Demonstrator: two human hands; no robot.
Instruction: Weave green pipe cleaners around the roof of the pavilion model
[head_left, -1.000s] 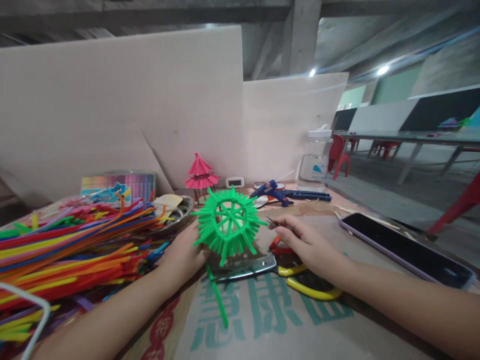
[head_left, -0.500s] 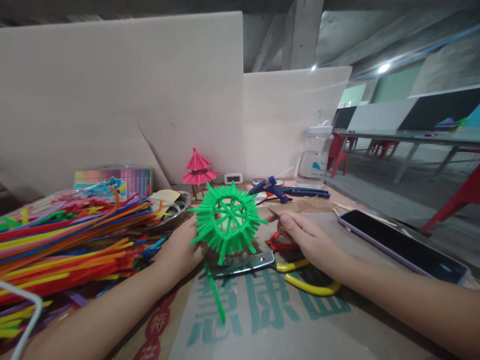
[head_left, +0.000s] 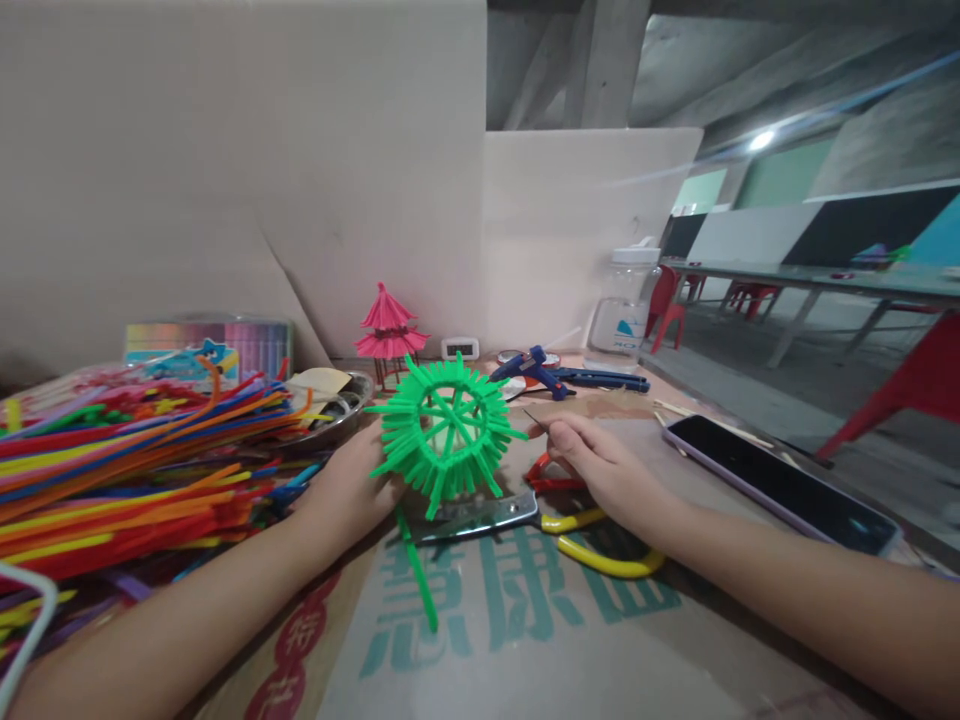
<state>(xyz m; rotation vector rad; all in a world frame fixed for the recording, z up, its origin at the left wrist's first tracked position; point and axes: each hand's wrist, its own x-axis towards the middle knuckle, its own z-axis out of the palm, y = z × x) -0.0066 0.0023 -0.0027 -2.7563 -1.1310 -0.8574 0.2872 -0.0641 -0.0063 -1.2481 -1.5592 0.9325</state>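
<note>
My left hand [head_left: 352, 490] grips a spiky green ring of pipe cleaners [head_left: 444, 432] from its left side and holds it upright over the cardboard. A green stem [head_left: 416, 580] trails from the ring toward me. My right hand [head_left: 600, 472] is closed in a pinch on a thin dark tool, probably tweezers [head_left: 534, 420], whose tip points at the ring's right edge. Yellow-handled scissors [head_left: 525, 515] lie on the cardboard just below both hands.
A heap of coloured pipe cleaners [head_left: 135, 460] fills the left. A pink pagoda model [head_left: 388, 330], a blue glue gun [head_left: 536, 368], a plastic jar [head_left: 624, 315] and a marker box [head_left: 206, 345] stand behind. A phone [head_left: 780, 482] lies at right.
The view has drifted slightly, shifting everything left and up. My hands keep their grips; the tweezers' tip stays close to the ring's right edge.
</note>
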